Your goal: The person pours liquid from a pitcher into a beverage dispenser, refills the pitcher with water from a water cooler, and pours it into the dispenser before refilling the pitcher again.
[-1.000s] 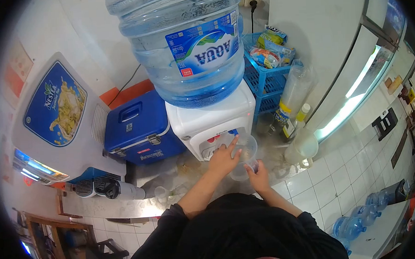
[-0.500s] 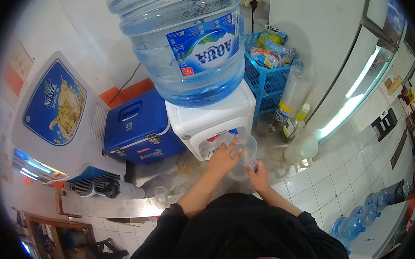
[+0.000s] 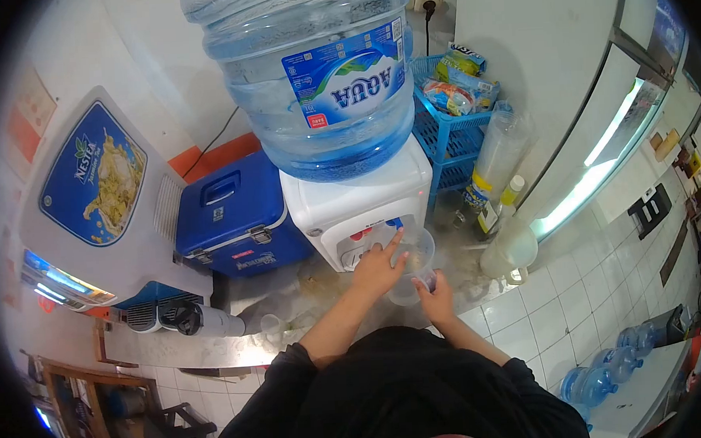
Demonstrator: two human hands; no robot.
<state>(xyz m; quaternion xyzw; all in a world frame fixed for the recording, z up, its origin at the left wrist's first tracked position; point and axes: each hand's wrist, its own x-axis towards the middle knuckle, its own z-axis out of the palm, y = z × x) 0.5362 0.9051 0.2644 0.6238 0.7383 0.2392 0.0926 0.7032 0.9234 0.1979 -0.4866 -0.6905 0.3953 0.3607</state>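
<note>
My left hand [image 3: 378, 270] reaches to the front of the white water dispenser [image 3: 357, 193], its index finger stretched to the blue tap [image 3: 399, 223] and its thumb held apart. Next to that tap is a red one [image 3: 361, 235]. My right hand [image 3: 436, 297] is closed round the handle of a clear plastic pitcher [image 3: 420, 250], whose mouth is under the blue tap. The left fingers overlap part of the pitcher in this view. A large blue-tinted water bottle [image 3: 319, 70] stands upside down on top of the dispenser.
Left of the dispenser stand a blue cooler box [image 3: 231, 217] and a drink machine [image 3: 99, 184]. A tumbler [image 3: 213, 322] and a clear cup [image 3: 271, 324] are by the counter edge. At right are a blue basket rack [image 3: 449, 126], bottles and a cloudy pitcher [image 3: 511, 249].
</note>
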